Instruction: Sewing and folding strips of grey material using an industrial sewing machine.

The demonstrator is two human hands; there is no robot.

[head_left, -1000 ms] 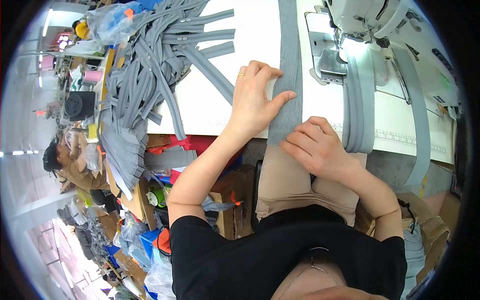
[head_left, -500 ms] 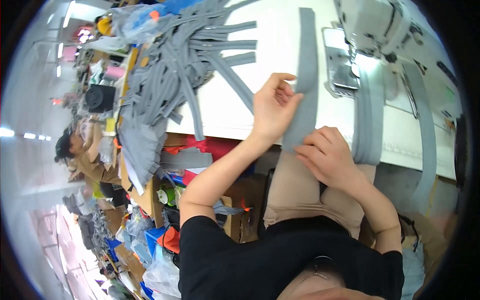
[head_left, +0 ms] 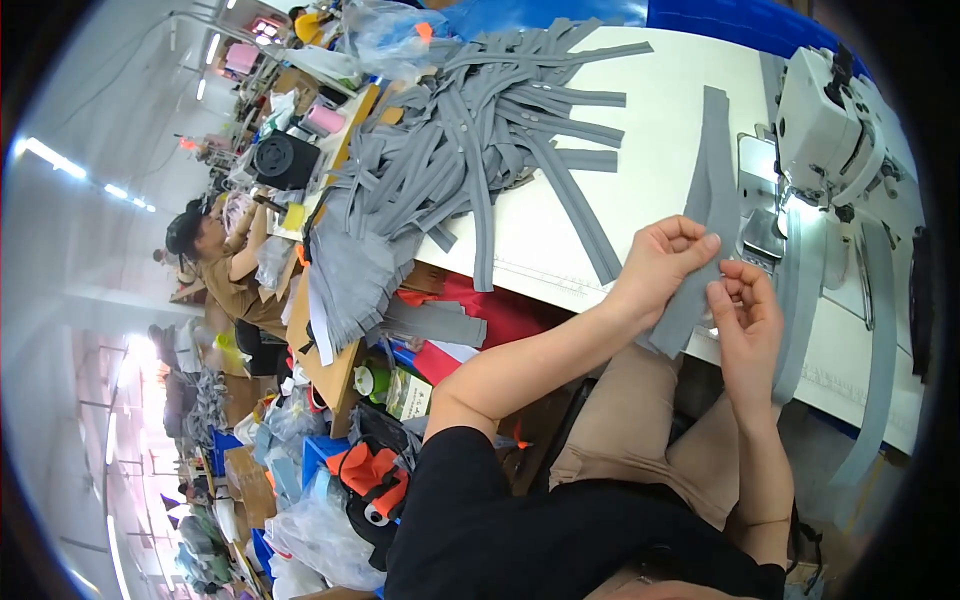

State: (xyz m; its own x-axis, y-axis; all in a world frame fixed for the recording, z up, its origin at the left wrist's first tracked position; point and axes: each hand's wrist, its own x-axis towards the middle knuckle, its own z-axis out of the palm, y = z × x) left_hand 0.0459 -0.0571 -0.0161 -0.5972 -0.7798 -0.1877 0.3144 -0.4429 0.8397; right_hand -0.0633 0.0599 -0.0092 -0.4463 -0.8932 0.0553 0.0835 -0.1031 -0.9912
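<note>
A long grey fabric strip (head_left: 712, 165) lies lengthwise on the white table, its near end hanging over the front edge above my lap. My left hand (head_left: 668, 265) pinches the strip's edge between thumb and fingers about midway along it. Close beside it on the right, my right hand (head_left: 750, 320) is closed, thumb and fingertips at the strip's right edge. The strip looks partly folded along its length toward the far end. Just right of my hands stands a white sewing machine (head_left: 825, 125) with its lamp lit. More grey strips (head_left: 798, 300) hang down in front of it.
A tangled heap of grey strips (head_left: 440, 165) covers the table's left part. Grey fabric pieces (head_left: 355, 275) sit on a wooden-edged surface at left. Another grey band (head_left: 878, 350) hangs at the far right. A co-worker (head_left: 225, 260) in a dark cap works at the left.
My view has swung, so the scene sits further right and lower. My right hand has moved up from the strip's near end to beside my left hand, whose fingers now grip the strip.
</note>
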